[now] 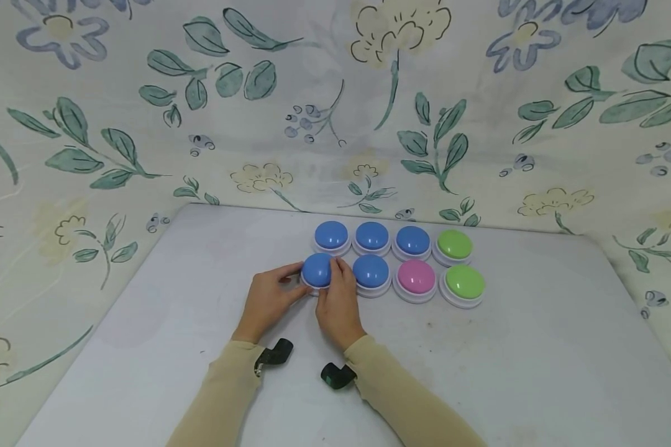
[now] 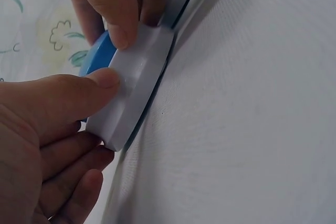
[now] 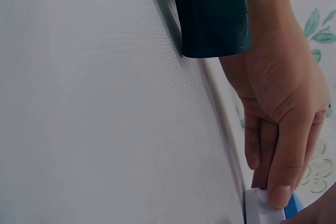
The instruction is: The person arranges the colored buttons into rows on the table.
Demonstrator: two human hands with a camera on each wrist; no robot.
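Note:
Both hands are at a blue push button (image 1: 315, 270) with a white round base, at the left end of the front row. My left hand (image 1: 265, 304) grips its left side, thumb on the near rim. From the right, my right hand (image 1: 339, 310) holds the same button, with fingers over its right edge. In the left wrist view, both thumbs press on the white base (image 2: 139, 72), which sits on or very close to the table. Immediately right of it is another blue button (image 1: 371, 271), followed by a pink button (image 1: 416, 276) and a green button (image 1: 465, 282).
Behind them runs a back row: a blue button (image 1: 331, 235), a second blue button (image 1: 371, 236), a third blue button (image 1: 412, 240) and a green button (image 1: 455, 244). The white table (image 1: 514, 372) meets a floral cloth (image 1: 324, 167) at its back and sides.

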